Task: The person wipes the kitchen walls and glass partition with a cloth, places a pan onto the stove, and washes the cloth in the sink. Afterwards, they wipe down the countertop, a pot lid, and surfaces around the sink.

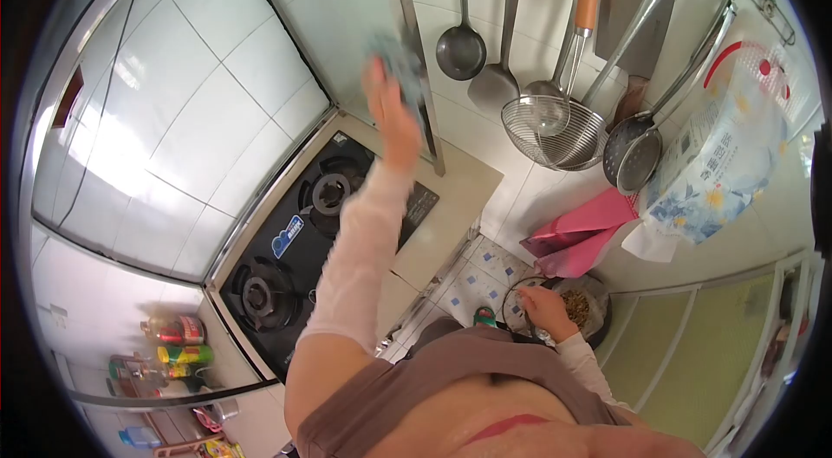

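Observation:
My left hand (393, 116) is stretched out and presses a grey-blue cloth (400, 64) to the glass panel (342, 20), near its metal frame. Motion blurs both the hand and the cloth. Under my left forearm lies a black gas stove (290, 254) with two burners. My right hand (544, 311) hangs low by my side with its fingers curled, and I see nothing in it. Below that hand is a dark round bin (600, 306) with brownish scraps inside.
Ladles, a spatula (496, 87), a wire strainer (555, 133) and a cleaver (637, 3) hang on the right wall. A tissue pack (715, 168) and a pink cloth (576, 237) hang beside them. Several bottles (178, 332) stand at the lower left. A greenish door (667, 345) is at right.

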Tool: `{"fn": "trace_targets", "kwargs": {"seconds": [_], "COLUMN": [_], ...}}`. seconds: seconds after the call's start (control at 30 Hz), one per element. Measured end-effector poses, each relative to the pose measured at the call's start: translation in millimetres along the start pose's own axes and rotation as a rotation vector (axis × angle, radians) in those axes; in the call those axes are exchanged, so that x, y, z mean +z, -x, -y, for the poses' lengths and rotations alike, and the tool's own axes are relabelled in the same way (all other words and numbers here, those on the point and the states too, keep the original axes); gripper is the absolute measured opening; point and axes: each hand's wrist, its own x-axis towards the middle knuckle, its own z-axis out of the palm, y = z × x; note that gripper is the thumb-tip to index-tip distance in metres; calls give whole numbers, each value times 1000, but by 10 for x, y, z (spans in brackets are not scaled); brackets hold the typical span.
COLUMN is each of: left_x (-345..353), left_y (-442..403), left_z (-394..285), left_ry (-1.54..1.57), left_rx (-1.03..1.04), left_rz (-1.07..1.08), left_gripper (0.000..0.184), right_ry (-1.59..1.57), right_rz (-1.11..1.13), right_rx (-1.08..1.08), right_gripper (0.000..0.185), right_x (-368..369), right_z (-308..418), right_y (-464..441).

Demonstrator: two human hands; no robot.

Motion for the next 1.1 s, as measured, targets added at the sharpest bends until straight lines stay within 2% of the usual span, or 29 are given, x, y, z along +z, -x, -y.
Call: {"fn": "trace_targets", "kwargs": {"seconds": [0.03, 0.07, 0.13, 0.23, 0.37, 0.43, 0.5, 0.57, 0.63, 0.7, 0.73, 0.8, 0.83, 0.93, 0.97, 1.0, 1.03, 1.07, 1.1], "left_x": [145, 181, 284, 451, 518, 537, 533, 414, 336, 131, 12, -185, -240, -331, -281, -178, -203, -206, 93], "left_y": [-522, -1122, -1789, -1948, -1107, -488, 161, 720, 1163, 1455, 1719, 2341, 2510, 2456, 2276, 1889, 1280, 910, 626], "left_z": [23, -213, -119, -93, 157, 176, 151, 149, 116, 1, 31, 133, 147, 161, 201, 252, 250, 303, 616], "left_ry": [56, 472, 387, 97, 208, 197, 225, 236, 409, 643, 519, 387, 383, 310, 355, 397, 528, 418, 404], "left_rx": [-56, -350, -107, 136, 69, 11, -169, -209, -407, -738, -653, -677, -788, -992, -1003, -1006, -975, -646, -252], "left_rz": [-81, -207, -27, -75, 46, 66, 195, 301, 361, 360, 513, 746, 831, 710, 514, 317, 257, 229, 99], "left_gripper": [37, 33, 29, 26, 25, 18, 24, 29, 31, 33, 34, 36, 37, 37, 34, 32, 34, 38, 40], "right_ry": [-14, -26, -20, 6, 4, 23, 41, 68, 88, 90, 83, 66, 57, 58, 61, 71, 80, 87, 80], "right_rz": [-15, -35, -112, -110, -22, -53, -64, -55, -76, -83, -85, -80, -76, -51, -33, -27, -21, -15, -11], "right_rx": [26, 51, 46, 95, 108, 91, 128, 220, 236, 243, 244, 238, 233, 191, 172, 137, 101, 65, 49], "right_gripper": [23, 23, 23, 23, 22, 23, 24, 25, 25, 24, 24, 24, 23, 23, 23, 23, 24, 24, 24], "right_x": [8, 38, 177, 451, 611, 722, 758, 632, 595, 609, 650, 717, 745, 708, 692, 685, 696, 700, 682], "right_z": [86, 177, 317, 469, 775, 700, 756, 912, 985, 1011, 993, 948, 930, 910, 906, 868, 811, 781, 785], "right_y": [6, -10, 7, 107, 141, 223, 276, 323, 412, 492, 543, 611, 623, 578, 571, 552, 519, 492, 471]}}
